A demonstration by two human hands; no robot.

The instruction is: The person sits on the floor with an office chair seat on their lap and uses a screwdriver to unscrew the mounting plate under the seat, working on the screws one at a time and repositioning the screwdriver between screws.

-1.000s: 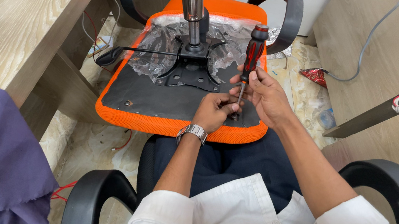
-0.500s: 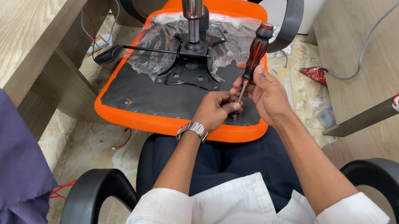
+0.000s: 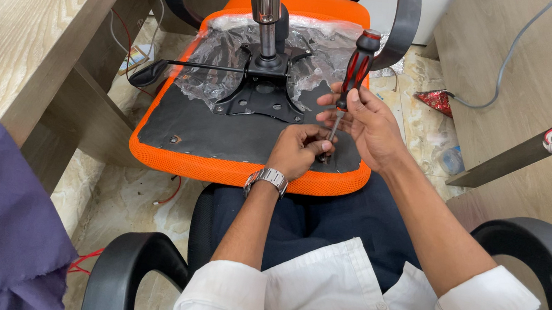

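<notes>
Over the upturned orange chair seat [image 3: 172, 157] on my lap, my left hand [image 3: 298, 152] curls its fingers closed around the screwdriver's [image 3: 352, 74] metal shaft near the tip at the seat's black underside, while my right hand [image 3: 366, 124] pinches the upright red-and-black handle.

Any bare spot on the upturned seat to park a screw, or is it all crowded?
Free: the black underside between the metal mounting plate and the near orange rim, left of the left hand. Crowded: the near right corner, where both hands meet, the right hand holding the red-and-black screwdriver. Crumpled plastic wrap covers the far half.
</notes>
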